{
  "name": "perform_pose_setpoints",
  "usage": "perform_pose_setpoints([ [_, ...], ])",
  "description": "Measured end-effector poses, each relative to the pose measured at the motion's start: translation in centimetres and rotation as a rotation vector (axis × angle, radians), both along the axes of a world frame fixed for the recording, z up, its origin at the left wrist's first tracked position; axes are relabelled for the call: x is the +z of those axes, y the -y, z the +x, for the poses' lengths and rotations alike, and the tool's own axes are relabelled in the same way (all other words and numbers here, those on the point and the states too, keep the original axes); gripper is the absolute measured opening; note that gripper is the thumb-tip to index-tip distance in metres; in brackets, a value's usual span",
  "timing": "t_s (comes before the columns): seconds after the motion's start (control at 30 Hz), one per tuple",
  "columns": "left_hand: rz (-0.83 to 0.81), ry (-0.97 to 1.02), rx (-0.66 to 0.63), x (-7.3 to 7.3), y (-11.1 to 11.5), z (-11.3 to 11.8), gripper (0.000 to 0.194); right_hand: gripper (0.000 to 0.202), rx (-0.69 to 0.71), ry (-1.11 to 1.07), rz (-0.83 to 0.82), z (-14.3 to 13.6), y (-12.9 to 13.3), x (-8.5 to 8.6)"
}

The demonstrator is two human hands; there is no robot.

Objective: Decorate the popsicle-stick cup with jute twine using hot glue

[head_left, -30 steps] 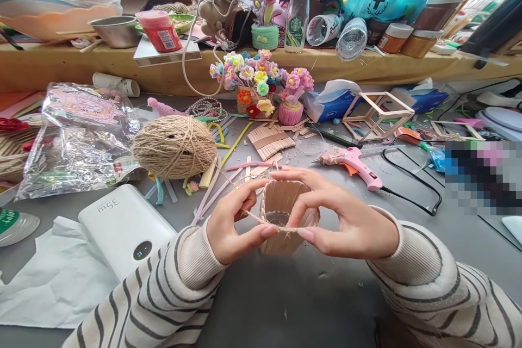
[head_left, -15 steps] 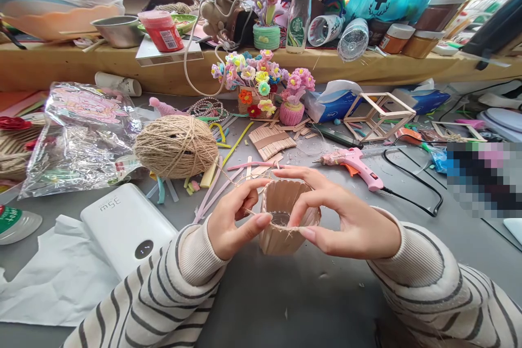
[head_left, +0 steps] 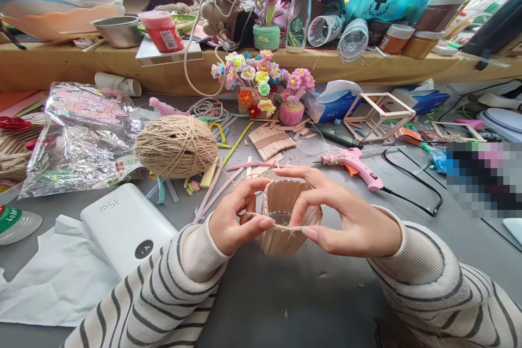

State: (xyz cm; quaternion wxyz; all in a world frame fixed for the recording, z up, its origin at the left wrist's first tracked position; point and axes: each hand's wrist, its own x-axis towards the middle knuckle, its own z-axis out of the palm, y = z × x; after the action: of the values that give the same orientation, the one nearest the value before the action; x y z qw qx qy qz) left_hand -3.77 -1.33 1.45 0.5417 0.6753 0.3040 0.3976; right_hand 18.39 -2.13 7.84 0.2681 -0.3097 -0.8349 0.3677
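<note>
Between my hands is a small basket (head_left: 281,242) of pale wooden sticks, its open top tilted toward me, with twine (head_left: 287,228) lying along the near rim. My right hand (head_left: 346,220) pinches that rim, thumb outside and index finger inside. My left hand (head_left: 240,217) is closed at the rim's left side, its thumb pressing on the twine; the other fingers are curled and partly hidden. A strand runs back from the left hand to a large ball of jute twine (head_left: 176,147). The basket's far side is partly covered by my right fingers.
A pink glue gun (head_left: 354,166) with a black cord lies to the right. Beyond are a bundle of wooden sticks (head_left: 272,141) and a stick cube frame (head_left: 379,117). A white power bank (head_left: 128,228) and crumpled paper (head_left: 57,277) lie at left. Craft flowers (head_left: 261,79) stand behind.
The basket and both hands have shifted very slightly to the right. My left thumb has moved a little along the near rim toward the right thumb.
</note>
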Motion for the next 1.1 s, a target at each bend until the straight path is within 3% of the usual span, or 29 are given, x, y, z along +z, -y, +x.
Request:
perform_pose_setpoints([
  [0.53,-0.036,0.008,-0.037,-0.3,-0.1,-0.2,0.06,0.005,-0.012,-0.015,-0.012,0.0,-0.1,-0.4],
  [0.73,-0.066,0.018,-0.014,-0.3,-0.1,0.0,0.059,0.022,-0.107,-0.096,-0.056,1.1,-0.6,-0.2],
  [0.9,-0.114,0.013,-0.006,-0.2,-0.2,0.0,0.058,0.019,-0.243,-0.115,-0.098,2.2,-0.9,0.4],
  [1.1,-0.145,-0.014,-0.011,-0.1,-0.1,0.0,0.061,0.017,-0.2,-0.041,-0.023,1.6,-0.6,0.4],
])
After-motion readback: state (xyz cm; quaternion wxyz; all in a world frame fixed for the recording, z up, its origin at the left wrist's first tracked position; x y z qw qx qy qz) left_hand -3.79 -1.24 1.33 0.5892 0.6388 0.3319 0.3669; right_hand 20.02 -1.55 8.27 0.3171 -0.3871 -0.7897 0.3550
